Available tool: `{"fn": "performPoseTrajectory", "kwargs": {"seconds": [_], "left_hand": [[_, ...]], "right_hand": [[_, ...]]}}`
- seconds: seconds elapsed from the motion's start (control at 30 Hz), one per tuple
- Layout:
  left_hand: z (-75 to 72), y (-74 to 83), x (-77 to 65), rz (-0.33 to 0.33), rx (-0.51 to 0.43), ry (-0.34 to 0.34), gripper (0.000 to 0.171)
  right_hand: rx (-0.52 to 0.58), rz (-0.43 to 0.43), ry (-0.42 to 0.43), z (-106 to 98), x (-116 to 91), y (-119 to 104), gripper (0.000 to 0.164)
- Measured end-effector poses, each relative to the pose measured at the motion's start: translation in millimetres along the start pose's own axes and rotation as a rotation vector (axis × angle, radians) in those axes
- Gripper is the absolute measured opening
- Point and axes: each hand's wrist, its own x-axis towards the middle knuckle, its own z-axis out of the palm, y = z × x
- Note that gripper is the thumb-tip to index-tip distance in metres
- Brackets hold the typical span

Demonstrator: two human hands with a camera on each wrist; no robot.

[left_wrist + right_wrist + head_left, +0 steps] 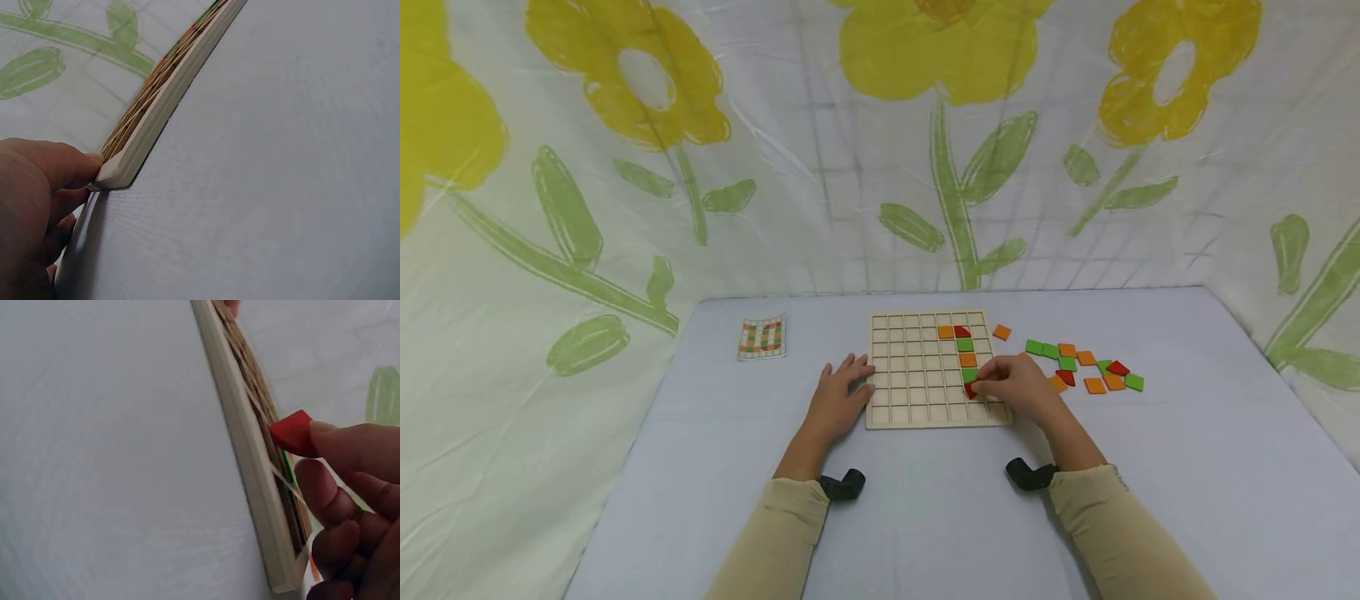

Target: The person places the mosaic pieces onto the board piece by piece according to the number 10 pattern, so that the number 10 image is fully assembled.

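Observation:
A pale wooden grid board [917, 421] lies flat on the table. My left hand [838, 400] rests at its left edge, thumb and fingers touching the rim; the left wrist view shows the thumb [69, 165] against a corner. Between thumb and finger, my right hand [1022, 387] pinches a red tile [295, 433] with one curved side, over the board's lower right part. Above it in the same column run a green tile [970, 375], an orange tile [967, 360], another green tile [965, 344] and a red tile [962, 332]. An orange tile [946, 332] sits left of the top one.
Several loose orange, green and red tiles, among them a green tile [1134, 382], lie right of the board. One orange tile [1002, 332] lies near its upper right corner. A patterned card [762, 337] is at the back left. A flower-painted curtain [760, 250] stands behind the table.

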Motion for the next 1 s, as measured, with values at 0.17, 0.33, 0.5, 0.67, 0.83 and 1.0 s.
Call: {"fn": "performPoseTrajectory", "kwargs": {"seconds": [0.17, 0.33, 0.5, 0.67, 0.83, 1.0], "left_hand": [[-0.3, 1.5, -0.6, 0.012, -0.002, 0.004, 0.034], [-0.2, 1.4, -0.8, 0.008, -0.005, 0.004, 0.035], [0.2, -0.1, -0.3, 0.003, 0.002, 0.002, 0.035], [0.1, -0.9, 0.2, -0.008, 0.004, -0.006, 0.036], [0.0, -0.7, 0.1, -0.001, 0.003, 0.0, 0.036], [-0.2, -0.8, 0.4, -0.005, 0.005, -0.004, 0.035]], "right_hand": [[-0.047, -0.004, 0.002, 0.3, -0.1, 1.5, 0.019], [-0.088, -0.006, 0.008, 1.6, 1.3, 3.7, 0.02], [-0.143, -0.015, 0.02, 3.1, 1.6, 2.1, 0.021], [-0.167, -0.02, 0.034, 4.0, 1.2, -0.2, 0.022], [-0.172, -0.03, 0.043, 5.2, 2.4, 1.9, 0.022], [-0.142, -0.028, 0.07, -3.7, 1.5, 4.9, 0.024]]}}
